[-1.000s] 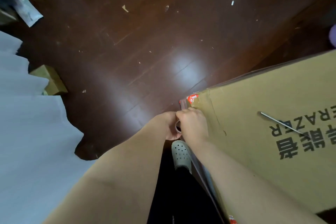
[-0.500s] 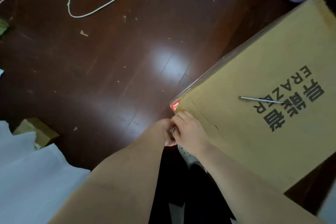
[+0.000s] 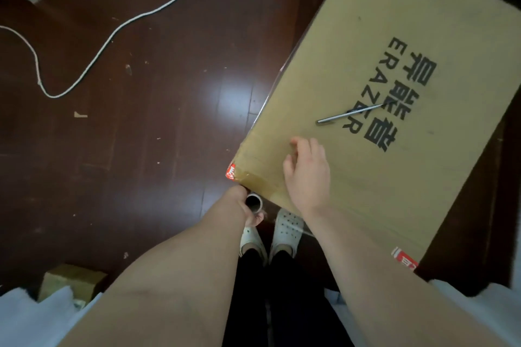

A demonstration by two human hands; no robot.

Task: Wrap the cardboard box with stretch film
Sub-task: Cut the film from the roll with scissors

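A large brown cardboard box with black print stands on the dark wood floor at the right. Clear film glints along its left edge. My left hand is closed around the stretch film roll, held upright just below the box's near corner, its hollow core facing up. My right hand hovers flat over the box top near that corner, fingers spread, holding nothing. A thin metal pen lies on the box top.
White rope snakes over the floor at the upper left. A small cardboard block sits at the lower left beside white cloth. My two white perforated shoes stand right below the box corner.
My right hand left the roll at the corner and moved up onto the box top, opening. The view swung so more of the box top shows.
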